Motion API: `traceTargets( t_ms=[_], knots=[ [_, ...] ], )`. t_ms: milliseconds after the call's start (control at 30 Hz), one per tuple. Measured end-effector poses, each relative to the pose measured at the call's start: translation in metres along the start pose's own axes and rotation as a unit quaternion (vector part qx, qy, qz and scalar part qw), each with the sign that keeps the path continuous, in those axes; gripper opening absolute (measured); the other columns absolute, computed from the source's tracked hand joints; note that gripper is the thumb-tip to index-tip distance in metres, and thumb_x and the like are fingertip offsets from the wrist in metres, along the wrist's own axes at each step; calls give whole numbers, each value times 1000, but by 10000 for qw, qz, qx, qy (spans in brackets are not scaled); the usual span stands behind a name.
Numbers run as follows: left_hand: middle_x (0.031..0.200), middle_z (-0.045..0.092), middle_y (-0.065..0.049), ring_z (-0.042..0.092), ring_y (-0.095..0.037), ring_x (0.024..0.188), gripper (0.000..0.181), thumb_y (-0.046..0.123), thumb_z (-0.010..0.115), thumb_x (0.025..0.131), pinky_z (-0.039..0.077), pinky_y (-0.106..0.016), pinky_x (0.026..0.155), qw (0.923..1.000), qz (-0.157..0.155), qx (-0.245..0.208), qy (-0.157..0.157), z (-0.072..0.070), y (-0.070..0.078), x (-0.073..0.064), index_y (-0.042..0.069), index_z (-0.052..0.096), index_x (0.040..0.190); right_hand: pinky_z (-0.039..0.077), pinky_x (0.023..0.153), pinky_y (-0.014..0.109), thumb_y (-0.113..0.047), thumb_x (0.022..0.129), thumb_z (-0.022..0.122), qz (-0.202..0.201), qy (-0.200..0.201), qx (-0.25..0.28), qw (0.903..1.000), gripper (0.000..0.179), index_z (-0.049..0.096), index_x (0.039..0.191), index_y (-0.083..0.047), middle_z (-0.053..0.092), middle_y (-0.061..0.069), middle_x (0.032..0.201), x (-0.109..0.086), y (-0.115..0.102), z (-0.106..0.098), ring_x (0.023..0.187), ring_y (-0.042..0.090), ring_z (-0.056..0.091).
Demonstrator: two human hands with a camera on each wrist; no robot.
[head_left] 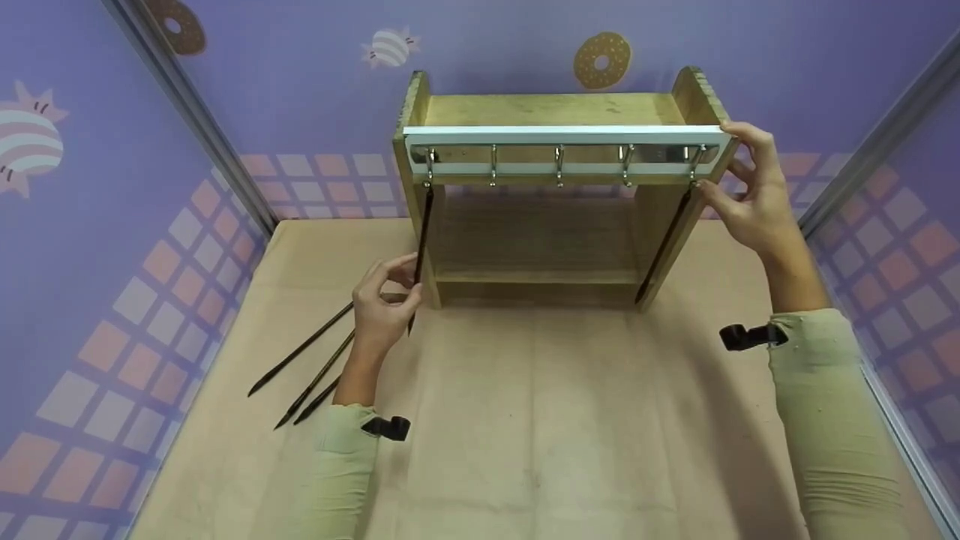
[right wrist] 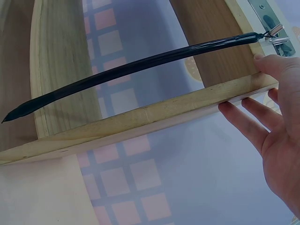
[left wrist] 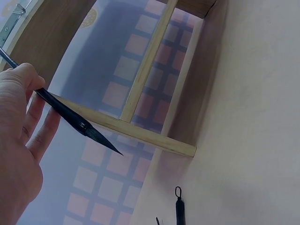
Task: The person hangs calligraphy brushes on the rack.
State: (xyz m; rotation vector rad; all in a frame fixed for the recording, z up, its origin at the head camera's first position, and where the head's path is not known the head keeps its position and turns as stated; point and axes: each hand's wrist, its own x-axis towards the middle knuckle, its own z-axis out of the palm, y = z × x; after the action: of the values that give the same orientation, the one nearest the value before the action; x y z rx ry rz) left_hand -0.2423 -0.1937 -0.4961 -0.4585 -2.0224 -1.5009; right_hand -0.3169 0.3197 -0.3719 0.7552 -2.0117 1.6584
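Observation:
A small wooden shelf (head_left: 551, 110) carries a white hook rail (head_left: 562, 135) with several metal hooks along its front. My left hand (head_left: 382, 307) pinches a dark calligraphy brush (left wrist: 61, 108) between thumb and fingers, low on its handle. That brush points tip down, its top end right at the leftmost hook. From the rightmost hook a second calligraphy brush (right wrist: 140, 65) hangs by its loop, slanting along the right side panel. My right hand (head_left: 757, 195) grips the shelf's upper right edge, thumb in front beside that hook and fingers against the panel's outer face.
More brushes (head_left: 304, 349) lie on the tabletop left of the shelf, partly behind my left hand. One shows its hanging loop (left wrist: 178, 191) in the left wrist view. Patterned purple walls (head_left: 495, 45) stand behind and at both sides of the table (head_left: 525, 420).

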Motion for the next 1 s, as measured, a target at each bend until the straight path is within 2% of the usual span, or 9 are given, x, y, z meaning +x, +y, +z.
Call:
traceTargets(
  t_ms=[167, 367, 533, 767, 1000],
  knots=[
    [106, 70, -26, 67, -2, 93, 43, -16, 75, 93, 65, -15, 73, 10000, -65, 56, 9, 0, 0, -1, -2, 77, 134, 67, 79, 16, 15, 101, 67, 93, -21, -61, 9999, 67, 38, 161, 1, 45, 2, 162, 0, -2, 1, 141, 22, 64],
    [108, 68, -26, 65, -2, 93, 43, -15, 75, 94, 64, -13, 75, 9994, -357, -29, 23, 3, -6, -5, -1, 77, 135, 67, 78, 16, 16, 101, 67, 191, 7, 16, 9998, 68, 39, 160, 0, 43, 4, 164, -1, -3, 0, 142, 23, 64],
    [112, 68, -26, 65, -4, 96, 43, -13, 74, 96, 64, -14, 75, 9987, -486, -137, 72, 9, -11, -8, -2, 75, 137, 66, 79, 15, 16, 100, 68, 131, 54, -15, 9999, 68, 38, 160, 2, 45, 4, 164, -1, 0, 0, 142, 24, 64],
    [116, 69, -25, 67, -9, 98, 44, -13, 72, 97, 65, -19, 76, 9987, -481, -176, 66, 19, -16, -6, -1, 72, 140, 66, 78, 14, 16, 99, 69, -111, 9, -115, 9999, 69, 37, 159, 5, 45, 6, 164, -1, 1, 1, 139, 22, 65],
    [118, 69, -23, 70, -16, 101, 45, -14, 69, 96, 65, -20, 81, 9978, -622, -212, 90, 29, -25, -3, -2, 69, 139, 66, 78, 14, 17, 99, 69, -117, 40, -109, 9999, 68, 37, 159, 6, 46, 6, 164, -1, 0, 1, 138, 21, 66]
  ],
)
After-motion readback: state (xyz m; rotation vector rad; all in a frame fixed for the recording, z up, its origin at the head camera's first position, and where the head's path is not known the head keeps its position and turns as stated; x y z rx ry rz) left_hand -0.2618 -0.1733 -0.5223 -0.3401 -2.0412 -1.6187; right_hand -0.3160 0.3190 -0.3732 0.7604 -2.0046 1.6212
